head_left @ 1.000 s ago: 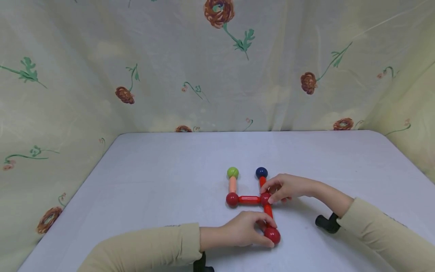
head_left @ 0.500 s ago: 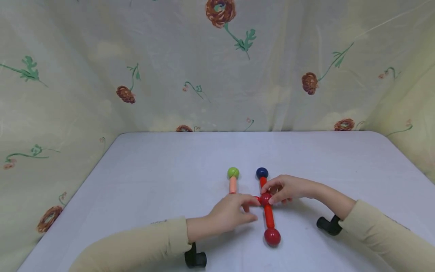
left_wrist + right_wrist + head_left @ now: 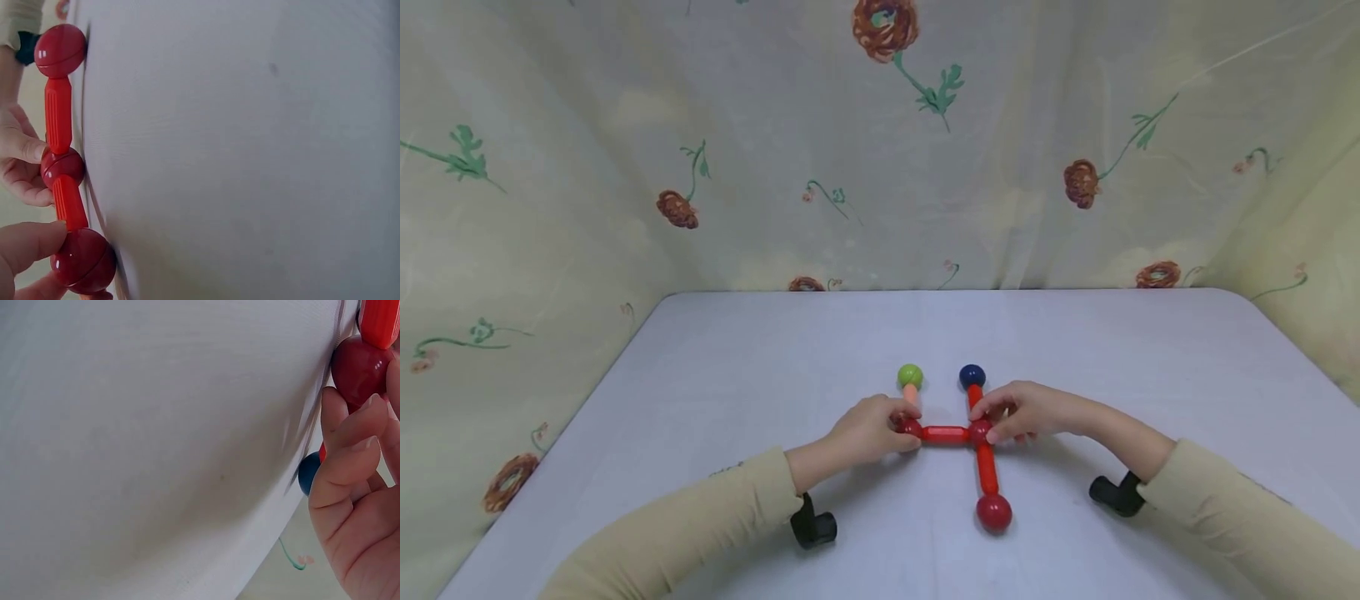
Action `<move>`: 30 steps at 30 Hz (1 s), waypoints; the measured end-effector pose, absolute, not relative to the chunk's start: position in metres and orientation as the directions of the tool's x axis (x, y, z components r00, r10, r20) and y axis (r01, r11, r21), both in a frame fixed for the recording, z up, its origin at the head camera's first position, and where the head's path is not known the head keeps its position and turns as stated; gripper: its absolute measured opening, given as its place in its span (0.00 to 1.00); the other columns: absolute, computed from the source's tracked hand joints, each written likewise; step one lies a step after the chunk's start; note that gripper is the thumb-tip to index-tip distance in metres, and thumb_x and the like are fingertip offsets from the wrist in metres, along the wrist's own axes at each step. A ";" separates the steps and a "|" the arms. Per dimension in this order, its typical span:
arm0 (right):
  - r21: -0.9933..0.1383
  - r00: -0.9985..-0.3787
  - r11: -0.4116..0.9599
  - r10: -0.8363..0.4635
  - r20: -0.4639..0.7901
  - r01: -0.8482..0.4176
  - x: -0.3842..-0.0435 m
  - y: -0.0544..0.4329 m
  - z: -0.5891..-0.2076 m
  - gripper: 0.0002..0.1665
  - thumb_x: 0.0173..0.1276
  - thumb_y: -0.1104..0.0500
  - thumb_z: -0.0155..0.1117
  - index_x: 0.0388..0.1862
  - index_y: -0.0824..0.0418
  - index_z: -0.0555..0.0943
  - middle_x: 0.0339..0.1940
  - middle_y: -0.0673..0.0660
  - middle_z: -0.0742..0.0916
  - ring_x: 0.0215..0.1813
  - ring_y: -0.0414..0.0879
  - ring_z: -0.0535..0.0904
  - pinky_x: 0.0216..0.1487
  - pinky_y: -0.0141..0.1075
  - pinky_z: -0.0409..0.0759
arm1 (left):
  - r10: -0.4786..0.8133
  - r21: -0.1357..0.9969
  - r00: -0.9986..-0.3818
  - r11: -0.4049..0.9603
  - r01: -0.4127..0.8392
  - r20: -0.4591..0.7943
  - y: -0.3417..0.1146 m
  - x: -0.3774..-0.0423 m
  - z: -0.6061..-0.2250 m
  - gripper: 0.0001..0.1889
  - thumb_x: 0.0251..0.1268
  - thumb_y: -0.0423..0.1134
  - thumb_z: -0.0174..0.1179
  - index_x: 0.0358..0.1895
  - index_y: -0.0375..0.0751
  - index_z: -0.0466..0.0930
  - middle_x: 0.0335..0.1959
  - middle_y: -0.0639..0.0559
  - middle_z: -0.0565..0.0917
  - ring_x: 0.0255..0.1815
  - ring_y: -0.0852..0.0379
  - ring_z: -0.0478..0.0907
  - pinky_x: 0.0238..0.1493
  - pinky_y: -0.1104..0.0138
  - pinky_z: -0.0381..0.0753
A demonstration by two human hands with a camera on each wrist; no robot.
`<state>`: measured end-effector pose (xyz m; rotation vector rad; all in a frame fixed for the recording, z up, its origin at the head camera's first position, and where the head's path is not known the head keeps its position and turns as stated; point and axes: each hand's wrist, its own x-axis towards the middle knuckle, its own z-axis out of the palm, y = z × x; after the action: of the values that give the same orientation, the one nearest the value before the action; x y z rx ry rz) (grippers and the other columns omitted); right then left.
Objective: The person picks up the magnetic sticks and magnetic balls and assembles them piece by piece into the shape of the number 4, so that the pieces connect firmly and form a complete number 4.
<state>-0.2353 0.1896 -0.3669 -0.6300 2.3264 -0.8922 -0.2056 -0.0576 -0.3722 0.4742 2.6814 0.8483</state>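
Observation:
A building-toy figure of balls and sticks lies on the white table. In the head view my left hand (image 3: 868, 429) pinches the left red ball (image 3: 912, 427) between thumb and fingers. My right hand (image 3: 1037, 410) grips the middle red ball (image 3: 981, 432). A red stick (image 3: 946, 435) joins these two balls. Beyond the left ball, a pink stick (image 3: 911, 394) leads to a green ball (image 3: 911, 376). From the middle ball, one red stick runs back to a dark blue ball (image 3: 972, 377), another (image 3: 987, 471) forward to a front red ball (image 3: 994, 513).
The white table (image 3: 760, 358) reaches back to a hanging cloth (image 3: 760, 100) printed with flowers. Black wrist cameras (image 3: 812, 527) hang beneath both forearms, close over the table.
My left hand has let go of the front red ball, moved left and back, and taken hold of the left red ball. The figure has shifted slightly left and away. My right hand keeps its grip.

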 end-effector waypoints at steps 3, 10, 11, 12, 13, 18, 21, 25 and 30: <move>-0.713 -0.736 0.664 -0.595 -0.324 -0.223 -0.238 0.187 -0.367 0.19 0.59 0.59 0.65 0.50 0.59 0.78 0.29 0.53 0.76 0.20 0.43 0.69 0.23 0.30 0.70 | 0.377 0.609 -0.909 0.768 0.199 -0.178 -0.060 -0.208 -0.374 0.17 0.54 0.39 0.65 0.49 0.46 0.79 0.34 0.54 0.78 0.33 0.58 0.71 0.31 0.69 0.72; -0.708 -0.760 0.668 -0.578 -0.297 -0.230 -0.247 0.175 -0.368 0.21 0.59 0.60 0.64 0.52 0.61 0.78 0.32 0.53 0.78 0.20 0.43 0.69 0.24 0.30 0.70 | 0.333 0.623 -0.926 0.766 0.155 -0.179 -0.067 -0.218 -0.377 0.17 0.54 0.39 0.65 0.49 0.46 0.79 0.34 0.54 0.77 0.34 0.57 0.71 0.30 0.68 0.73; -0.707 -0.767 0.669 -0.571 -0.294 -0.227 -0.248 0.173 -0.368 0.21 0.59 0.61 0.64 0.53 0.61 0.78 0.32 0.54 0.78 0.19 0.43 0.68 0.24 0.30 0.70 | 0.328 0.626 -0.928 0.765 0.152 -0.175 -0.069 -0.220 -0.377 0.17 0.54 0.39 0.65 0.50 0.46 0.79 0.34 0.54 0.77 0.34 0.56 0.71 0.30 0.68 0.72; -0.706 -0.772 0.671 -0.566 -0.290 -0.226 -0.250 0.172 -0.368 0.21 0.60 0.61 0.64 0.53 0.61 0.77 0.32 0.54 0.79 0.19 0.43 0.68 0.24 0.30 0.70 | 0.323 0.627 -0.931 0.764 0.149 -0.172 -0.070 -0.222 -0.377 0.17 0.54 0.39 0.64 0.50 0.46 0.79 0.34 0.53 0.77 0.34 0.56 0.71 0.30 0.68 0.72; -0.702 -0.778 0.675 -0.560 -0.285 -0.229 -0.251 0.170 -0.368 0.21 0.60 0.61 0.63 0.54 0.61 0.77 0.33 0.55 0.79 0.19 0.43 0.68 0.24 0.30 0.69 | 0.318 0.631 -0.933 0.762 0.146 -0.168 -0.071 -0.224 -0.378 0.17 0.54 0.39 0.64 0.50 0.46 0.79 0.35 0.53 0.77 0.34 0.56 0.71 0.30 0.68 0.72; -0.680 -0.813 0.708 -0.503 -0.293 -0.192 -0.258 0.162 -0.372 0.22 0.61 0.60 0.63 0.55 0.59 0.77 0.35 0.55 0.80 0.20 0.43 0.68 0.24 0.29 0.68 | 0.280 0.649 -0.944 0.754 0.104 -0.173 -0.077 -0.232 -0.381 0.18 0.55 0.39 0.64 0.51 0.47 0.78 0.37 0.52 0.77 0.34 0.56 0.71 0.29 0.69 0.71; -0.674 -0.830 0.720 -0.470 -0.300 -0.164 -0.261 0.158 -0.373 0.22 0.61 0.60 0.63 0.55 0.58 0.77 0.35 0.55 0.80 0.21 0.43 0.68 0.24 0.29 0.68 | 0.259 0.663 -0.948 0.745 0.077 -0.182 -0.078 -0.236 -0.381 0.18 0.55 0.38 0.64 0.51 0.46 0.78 0.37 0.51 0.77 0.34 0.55 0.71 0.29 0.69 0.72; -0.671 -0.843 0.726 -0.447 -0.298 -0.148 -0.265 0.155 -0.373 0.22 0.61 0.61 0.63 0.56 0.58 0.77 0.36 0.56 0.80 0.24 0.43 0.69 0.25 0.29 0.69 | 0.236 0.669 -0.953 0.741 0.051 -0.188 -0.078 -0.241 -0.381 0.18 0.54 0.37 0.64 0.51 0.46 0.78 0.36 0.51 0.77 0.35 0.55 0.71 0.31 0.68 0.72; -0.668 -0.850 0.733 -0.428 -0.307 -0.128 -0.269 0.151 -0.372 0.22 0.61 0.62 0.62 0.56 0.57 0.77 0.38 0.57 0.80 0.25 0.44 0.69 0.25 0.29 0.68 | 0.225 0.675 -0.956 0.737 0.040 -0.188 -0.080 -0.245 -0.383 0.18 0.54 0.38 0.64 0.50 0.46 0.78 0.37 0.50 0.77 0.36 0.54 0.71 0.32 0.68 0.73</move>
<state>-0.2686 0.1508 -0.3717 -0.4240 2.4891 -0.9133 -0.2455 -0.0800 -0.3830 0.2084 2.6820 1.0329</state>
